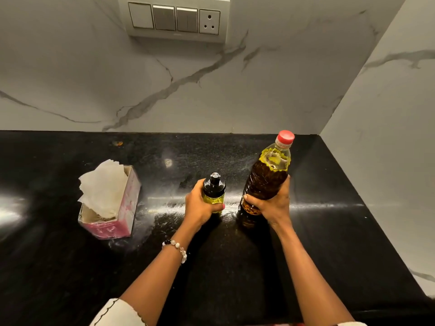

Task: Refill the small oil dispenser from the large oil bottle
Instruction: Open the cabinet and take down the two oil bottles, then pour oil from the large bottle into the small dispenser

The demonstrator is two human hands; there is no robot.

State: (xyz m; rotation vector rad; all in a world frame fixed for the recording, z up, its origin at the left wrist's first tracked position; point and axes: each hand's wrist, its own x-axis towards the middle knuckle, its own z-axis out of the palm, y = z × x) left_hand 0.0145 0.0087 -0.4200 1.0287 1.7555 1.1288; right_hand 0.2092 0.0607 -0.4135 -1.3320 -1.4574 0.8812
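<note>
1. The left hand is wrapped around the small dispenser, fingers curled across its front and thumb behind, holding it upright on the black counter.
2. The dispenser has a dark upper part with a black cap and a clear knob on top; its lower part shows yellow-green through the fingers. It stands near the middle of the counter, well in from the back edge.
3. The right hand grips the large oil bottle around its lower body, thumb across the front and fingers around the far side.
4. The bottle stands just to the right of the dispenser, not touching it, and leans a little toward the right back corner of the counter. Its base sits on or just at the counter; I cannot tell which.
5. The bottle holds dark amber oil up to its shoulder, with a yellow-green band near the neck, and its red cap is on.
6. A beaded bracelet sits on the left wrist, and a white sleeve shows at the bottom edge.
7. Toward the left side of the counter stands an open pink tissue box with white tissues sticking out of it, well apart from both hands.
8. On the marble wall behind the back edge is a switch panel with three switches and one socket.
</note>
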